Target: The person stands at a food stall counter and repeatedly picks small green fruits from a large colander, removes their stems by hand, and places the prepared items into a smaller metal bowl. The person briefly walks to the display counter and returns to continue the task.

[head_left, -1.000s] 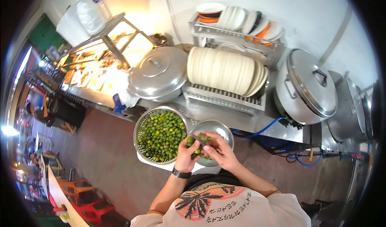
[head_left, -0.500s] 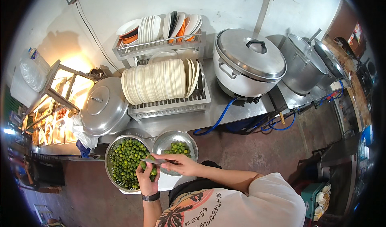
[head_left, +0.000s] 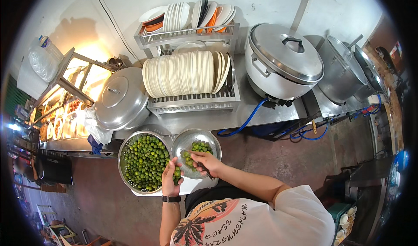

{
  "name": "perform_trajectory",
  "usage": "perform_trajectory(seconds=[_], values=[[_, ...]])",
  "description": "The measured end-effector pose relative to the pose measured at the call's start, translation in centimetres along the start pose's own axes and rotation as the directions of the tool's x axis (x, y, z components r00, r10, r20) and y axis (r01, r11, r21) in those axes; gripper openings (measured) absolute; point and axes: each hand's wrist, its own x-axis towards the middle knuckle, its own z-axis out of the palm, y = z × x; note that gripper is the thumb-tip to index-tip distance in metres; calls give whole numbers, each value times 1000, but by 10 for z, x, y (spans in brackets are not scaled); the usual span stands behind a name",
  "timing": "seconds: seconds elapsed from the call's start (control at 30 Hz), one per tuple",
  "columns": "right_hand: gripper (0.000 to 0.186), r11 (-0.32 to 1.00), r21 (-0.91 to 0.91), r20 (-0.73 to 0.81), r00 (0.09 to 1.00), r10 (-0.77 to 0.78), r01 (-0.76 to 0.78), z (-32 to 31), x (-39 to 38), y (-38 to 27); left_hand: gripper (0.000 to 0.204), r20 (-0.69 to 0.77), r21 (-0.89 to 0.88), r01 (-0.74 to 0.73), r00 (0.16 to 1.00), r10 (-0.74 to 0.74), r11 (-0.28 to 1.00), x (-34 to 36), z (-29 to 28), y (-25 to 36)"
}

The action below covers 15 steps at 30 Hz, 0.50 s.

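My left hand is closed around a few small green limes, in front of the right rim of a perforated metal colander. Many whole green limes fill that colander. My right hand grips a knife by its dark handle above a shallow metal bowl. Its blade is hard to make out against the bowl. Paler green pieces of lime lie in the bowl, partly behind my right fingers.
A white surface shows under colander and bowl. Beyond are a steel counter, a large lidded pot, a rack of cream plates and a big rice cooker with a blue hose. Lit food trays stand left.
My right hand and the knife have moved away from the limes in my left hand and are now over the bowl. The whole view has shifted slightly.
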Motion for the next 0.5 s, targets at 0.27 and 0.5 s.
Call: perform_trajectory(seconds=[0.27,0.5], values=[[18,927,331,-164,956,242,-178,-62,66,58,46,155,-311,201,975,-159,929,0,-9,3],[43,999,42,24,999,21,-22,-2,11,1,38,150,-251,128,984,-92,959,-4,-3,9]])
